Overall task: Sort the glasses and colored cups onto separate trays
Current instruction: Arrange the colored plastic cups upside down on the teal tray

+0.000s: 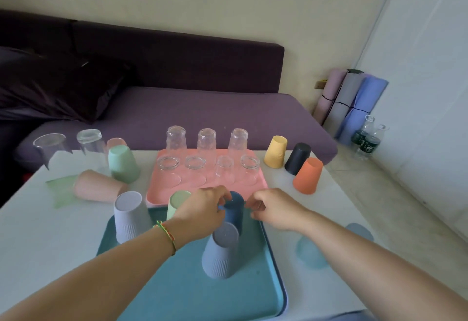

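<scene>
In the head view, a dark blue cup [234, 210] is seen upside down at the far edge of the teal tray [177, 292]. Its upturned base is pinched by the fingers [224, 194] of the left hand [202, 210], which are curled over it. Such a top grip is judged to suit setting the cup among close neighbours without knocking them.

The fingers [255, 205] of the right hand [277, 210] are loosely curled just right of the cup. Nothing is held in them, and contact with the cup cannot be made out.

Just left of the left fingers a light green cup [177, 204] is stood, with a lavender cup [129, 216] further left. A grey-blue cup [222, 249] is set nearer than the fingers. All are inverted on the teal tray, evidently reserved for cups.

Beyond the fingers, the glasses [206, 140] are ranged mouth-down in two rows on the pink tray [162, 191], kept apart from the cups.

Sorting is judged unfinished. Far left of the fingers, loose glasses [90, 143], a mint cup [122, 163] and a toppled pink cup [97, 186] are left on the desk [50, 232]. Right of the fingers and beyond them, a yellow cup [276, 152], a black cup [298, 158] and an orange cup [307, 175] are left there too.
</scene>
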